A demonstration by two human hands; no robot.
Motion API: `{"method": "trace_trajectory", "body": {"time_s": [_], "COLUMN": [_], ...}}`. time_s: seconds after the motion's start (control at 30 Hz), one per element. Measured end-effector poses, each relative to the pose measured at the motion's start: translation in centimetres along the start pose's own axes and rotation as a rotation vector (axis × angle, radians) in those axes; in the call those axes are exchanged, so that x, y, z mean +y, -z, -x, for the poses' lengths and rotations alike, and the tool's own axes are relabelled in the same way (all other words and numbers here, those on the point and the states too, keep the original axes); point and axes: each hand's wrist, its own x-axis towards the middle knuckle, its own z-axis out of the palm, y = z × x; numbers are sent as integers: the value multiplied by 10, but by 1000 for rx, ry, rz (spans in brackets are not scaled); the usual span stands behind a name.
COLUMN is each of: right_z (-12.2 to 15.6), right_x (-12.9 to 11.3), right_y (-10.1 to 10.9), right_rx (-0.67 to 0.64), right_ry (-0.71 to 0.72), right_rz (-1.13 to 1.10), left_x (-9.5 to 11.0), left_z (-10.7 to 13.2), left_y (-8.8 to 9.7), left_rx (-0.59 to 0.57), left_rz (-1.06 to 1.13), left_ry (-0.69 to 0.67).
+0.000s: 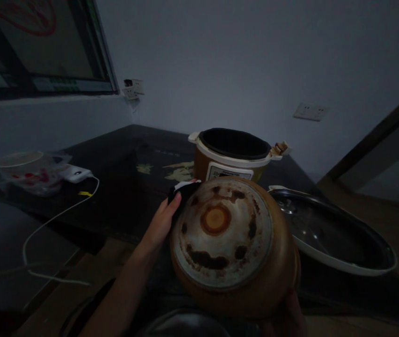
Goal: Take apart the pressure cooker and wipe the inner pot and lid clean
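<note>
A golden-brown pot (pixel 223 229) is tilted so that its round base faces me. The base is metal-grey with brown rings and dark burnt patches. My left hand (pixel 166 213) is closed on a black cloth (pixel 185 191) with a whitish edge, pressed at the pot's upper left side. At the pot's lower right, my right hand (pixel 292 313) grips its edge; most of those fingers are hidden in shadow. Just behind the pot stands a golden electric cooker (pixel 202 161) with a white rim and a black inside.
A large glass lid (pixel 336 234) with a pale rim lies to the right on the dark table (pixel 125 164). A bowl wrapped in plastic (pixel 27 173) and a white power strip (pixel 76 173) with a trailing cable stand at left. Below the pot, a metallic rounded thing (pixel 187 324) shows.
</note>
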Motion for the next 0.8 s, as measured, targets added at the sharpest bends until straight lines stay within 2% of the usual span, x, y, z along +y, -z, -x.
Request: {"method": "trace_trajectory", "body": {"time_s": [0.1,0.23,0.4,0.5,0.57,0.67,0.8], "right_z": [-1,0,1,-5,-11,-18,-16], "right_x": [-1,-4,-4,0,3,6,10], "right_y": [2,-4,-5,6,15,23,17], "right_rx": [8,34,61,38,-4,-33,8], "right_ry": [-26,-41,-58,-58,-48,-55,2], "right_rz": [14,-58,-74,-60,-53,-49,-32], "left_x": [7,25,42,50,56,66,78], "left_z": [-2,-26,-44,-39,-33,-20,3], "left_y": [-2,-14,-45,-65,-77,-91,-99], "left_rx": [-102,-281,-514,-652,-770,-944,-1183], "left_rz": [-31,-120,-480,-742,-843,-891,-873], "left_ry": [-14,-27,-320,-537,-659,-777,-888]}}
